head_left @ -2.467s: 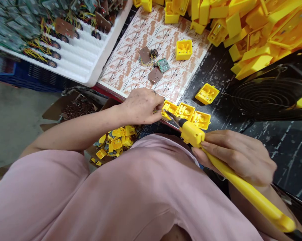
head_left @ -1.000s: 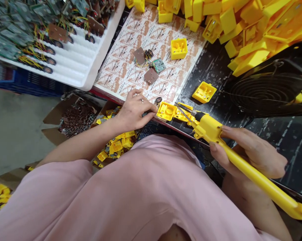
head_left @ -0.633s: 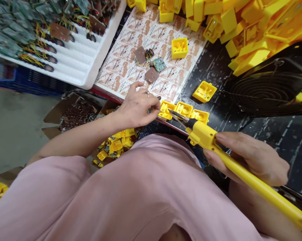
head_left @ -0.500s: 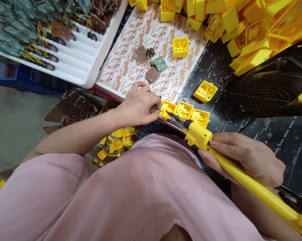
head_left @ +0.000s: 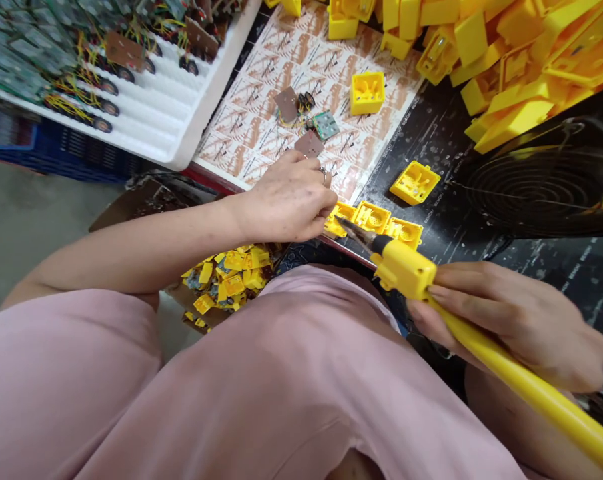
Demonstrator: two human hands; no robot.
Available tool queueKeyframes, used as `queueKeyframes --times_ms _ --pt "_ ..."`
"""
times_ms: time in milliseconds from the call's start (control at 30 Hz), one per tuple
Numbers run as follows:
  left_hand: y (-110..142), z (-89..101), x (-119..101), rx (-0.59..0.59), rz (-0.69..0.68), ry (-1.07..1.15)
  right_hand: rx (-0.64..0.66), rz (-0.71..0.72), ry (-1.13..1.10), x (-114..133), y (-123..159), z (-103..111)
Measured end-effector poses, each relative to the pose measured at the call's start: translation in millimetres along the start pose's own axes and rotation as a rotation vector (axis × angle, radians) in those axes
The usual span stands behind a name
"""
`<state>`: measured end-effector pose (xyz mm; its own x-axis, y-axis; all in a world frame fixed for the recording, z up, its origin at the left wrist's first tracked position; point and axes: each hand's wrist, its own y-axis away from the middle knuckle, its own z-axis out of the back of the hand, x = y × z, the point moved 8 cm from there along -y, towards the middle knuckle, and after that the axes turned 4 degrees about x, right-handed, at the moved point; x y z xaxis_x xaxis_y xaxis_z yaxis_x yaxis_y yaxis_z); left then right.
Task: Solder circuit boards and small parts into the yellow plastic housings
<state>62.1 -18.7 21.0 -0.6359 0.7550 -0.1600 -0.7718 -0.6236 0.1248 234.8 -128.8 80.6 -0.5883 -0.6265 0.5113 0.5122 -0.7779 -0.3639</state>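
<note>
A row of three small yellow plastic housings lies along the table's front edge. At the left housing (head_left: 342,212), my left hand (head_left: 294,197) has its fingers curled and pinched together; what is between the fingertips is hidden. My right hand (head_left: 511,317) grips a yellow-handled soldering iron (head_left: 409,267) with a black collar. Its pointed metal tip reaches into the left housing, close to my left fingertips. To the right of that one sit the middle housing (head_left: 372,218) and the right housing (head_left: 404,232), open side up, with small metal parts inside.
Brown and green circuit boards (head_left: 309,143) with wires lie on the patterned sheet (head_left: 251,127). Two yellow boxes, one (head_left: 367,93) on the sheet and one (head_left: 415,183) beside it, stand apart. A yellow heap (head_left: 511,60), black fan (head_left: 541,180) and white foam tray (head_left: 171,143) surround them.
The view has shifted slightly. My left hand has moved a little right, its fingers now covering more of the left housing's end. The iron's tip stays at that housing.
</note>
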Motion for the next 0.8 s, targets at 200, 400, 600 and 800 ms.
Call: queueKeyframes --times_ms 200,400,600,800 --pt "0 3.2 1 0.014 0.004 0.023 0.016 -0.100 0.027 -12 8 1" --pt "0 3.1 -1 0.033 -0.008 0.019 0.057 -0.154 0.007 -19 11 -5" --pt "1 -1.9 4 0.046 0.004 0.068 -0.022 -0.112 -0.011 -16 9 -1" --pt "29 -7.3 24 -0.118 0.094 0.321 -0.159 0.004 0.058 -10 8 4"
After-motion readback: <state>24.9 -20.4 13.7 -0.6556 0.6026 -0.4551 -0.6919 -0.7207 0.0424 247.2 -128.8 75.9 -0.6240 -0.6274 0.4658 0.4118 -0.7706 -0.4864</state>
